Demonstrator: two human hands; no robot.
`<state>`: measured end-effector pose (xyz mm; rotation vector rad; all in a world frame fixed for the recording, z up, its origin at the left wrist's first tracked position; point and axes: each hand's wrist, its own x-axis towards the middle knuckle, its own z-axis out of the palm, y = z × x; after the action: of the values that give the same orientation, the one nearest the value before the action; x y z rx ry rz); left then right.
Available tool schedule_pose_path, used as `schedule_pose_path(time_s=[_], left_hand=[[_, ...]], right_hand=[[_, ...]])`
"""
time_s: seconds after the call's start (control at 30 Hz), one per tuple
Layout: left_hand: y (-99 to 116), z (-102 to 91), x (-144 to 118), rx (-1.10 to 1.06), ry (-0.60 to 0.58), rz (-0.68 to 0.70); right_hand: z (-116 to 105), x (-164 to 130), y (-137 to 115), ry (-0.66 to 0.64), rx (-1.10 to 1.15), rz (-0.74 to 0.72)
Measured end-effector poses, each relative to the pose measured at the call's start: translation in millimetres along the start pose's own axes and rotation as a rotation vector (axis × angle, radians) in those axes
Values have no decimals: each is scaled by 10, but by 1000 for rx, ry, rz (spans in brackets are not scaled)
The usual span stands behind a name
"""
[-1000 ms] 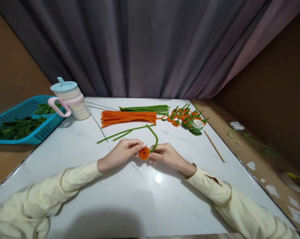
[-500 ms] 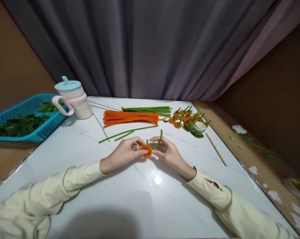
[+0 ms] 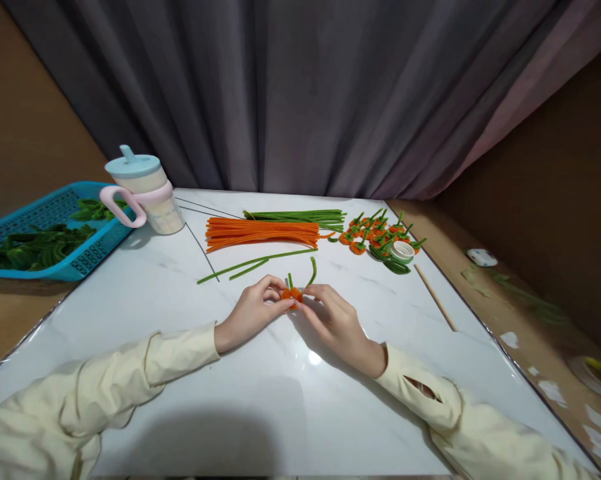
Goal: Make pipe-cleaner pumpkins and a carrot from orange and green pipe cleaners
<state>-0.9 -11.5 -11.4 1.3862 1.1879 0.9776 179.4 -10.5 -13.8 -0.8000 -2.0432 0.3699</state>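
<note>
I read the white worktop [image 3: 280, 400] first: the supply is large, so much work appears left. The orange stem bundle [image 3: 260, 233] and green stem bundle [image 3: 300, 216] at the far side look barely used. Approx. a dozen finished orange-and-green pieces [image 3: 375, 235] lie piled far right, beside a tape roll [image 3: 403, 250]. The blue tray [image 3: 40, 233] at left holds green loops.

Item in work: the small orange coil [image 3: 292, 294], mid-worktop, with two green stem ends rising from it. My left hand [image 3: 253, 310] pinches it from the left, grip narrow. My right hand [image 3: 330, 320] closes on it from the right, fingers pressing the green stem at the coil.

Vs. 1.0 s ago: the long green arc is now reduced to short stubs. Both hands sit slightly further right, wrists lower. Judgement: stem fixing nearly done on this unit.
</note>
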Motion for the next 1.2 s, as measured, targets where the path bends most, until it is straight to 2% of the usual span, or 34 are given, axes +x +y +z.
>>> schedule_pose_path(time_s=[0.07, 0.2, 0.4, 0.6, 0.7, 0.9, 1.07, 1.2], left_hand=[[14, 17, -19, 12, 12, 29], [33, 39, -57, 27, 8, 47], [23, 37, -83, 74, -5, 178], [26, 34, -93, 131, 10, 229], [17, 37, -97, 131, 13, 228], [-24, 37, -79, 74, 25, 133], [-26, 29, -79, 110, 5, 219], [2, 25, -89, 115, 5, 245]], right_hand=[[8, 2, 20, -32, -31, -7], [28, 10, 44, -12, -27, -17], [40, 8, 64, -22, -6, -55], [49, 7, 55, -11, 5, -45], [52, 7, 51, -7, 4, -45], [45, -12, 108, -57, -13, -108], [34, -22, 149, -131, -8, -145], [28, -15, 151, -138, -3, -149]])
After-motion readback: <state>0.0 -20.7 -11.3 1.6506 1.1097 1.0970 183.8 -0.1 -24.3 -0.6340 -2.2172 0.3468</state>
